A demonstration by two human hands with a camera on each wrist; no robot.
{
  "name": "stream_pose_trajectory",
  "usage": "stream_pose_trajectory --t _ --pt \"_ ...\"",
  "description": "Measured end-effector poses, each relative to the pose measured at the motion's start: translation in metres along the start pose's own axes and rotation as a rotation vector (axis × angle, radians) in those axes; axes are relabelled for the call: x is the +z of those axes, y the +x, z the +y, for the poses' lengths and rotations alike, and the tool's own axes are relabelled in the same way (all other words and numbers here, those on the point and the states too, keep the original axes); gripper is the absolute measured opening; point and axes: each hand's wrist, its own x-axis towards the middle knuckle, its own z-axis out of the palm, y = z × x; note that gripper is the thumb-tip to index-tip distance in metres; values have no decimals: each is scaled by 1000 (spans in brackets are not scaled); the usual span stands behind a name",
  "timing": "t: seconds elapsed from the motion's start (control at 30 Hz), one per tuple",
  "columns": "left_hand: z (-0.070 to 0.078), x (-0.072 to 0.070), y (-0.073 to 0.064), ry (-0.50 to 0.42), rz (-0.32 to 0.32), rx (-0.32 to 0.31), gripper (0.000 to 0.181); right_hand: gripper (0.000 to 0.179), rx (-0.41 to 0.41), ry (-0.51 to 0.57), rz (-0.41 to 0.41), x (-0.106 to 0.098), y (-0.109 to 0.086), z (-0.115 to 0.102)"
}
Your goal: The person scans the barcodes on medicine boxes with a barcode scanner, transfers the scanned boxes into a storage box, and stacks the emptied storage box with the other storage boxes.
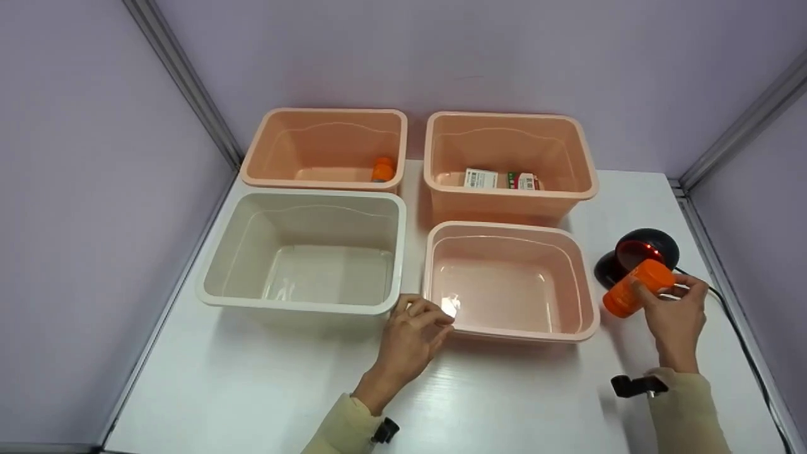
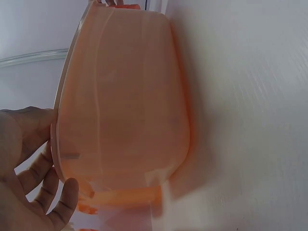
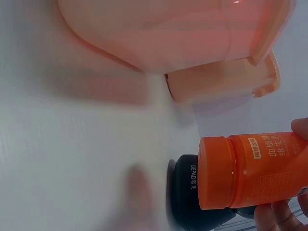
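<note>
Tilted in front of a black barcode scanner (image 1: 656, 243) with a red glow is an orange bottle (image 1: 637, 287); my right hand (image 1: 678, 318) grips it. White lettering runs along the bottle (image 3: 269, 163) in the right wrist view, its lid towards the scanner base (image 3: 192, 192). My left hand (image 1: 410, 340) holds the front left corner of the pink bin (image 1: 514, 334) at the rim. In the left wrist view, the thumb lies against the outside of the bin (image 2: 125, 106) rim, with the other fingers loosely bent.
A white bin (image 1: 302, 306) stands left of the pink one. Behind, an orange bin (image 1: 325, 184) contains another orange bottle (image 1: 383, 170); a second orange bin (image 1: 504, 205) contains a white box (image 1: 480, 178) and a red-green box (image 1: 522, 181). A black cable (image 1: 744, 340) runs down the right side.
</note>
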Motion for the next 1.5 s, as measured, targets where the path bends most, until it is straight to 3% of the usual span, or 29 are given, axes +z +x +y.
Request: stream_pose_trajectory --t 0.67,1.27,1.5 --pt "1 -1 0 21 -12 -6 6 82 -66 -13 12 3 0 0" --pt "0 0 0 26 5 11 6 70 -103 18 18 -3 -2 -16" --pt "1 0 -1 19 -6 -4 6 73 -125 12 35 -6 -3 -25"
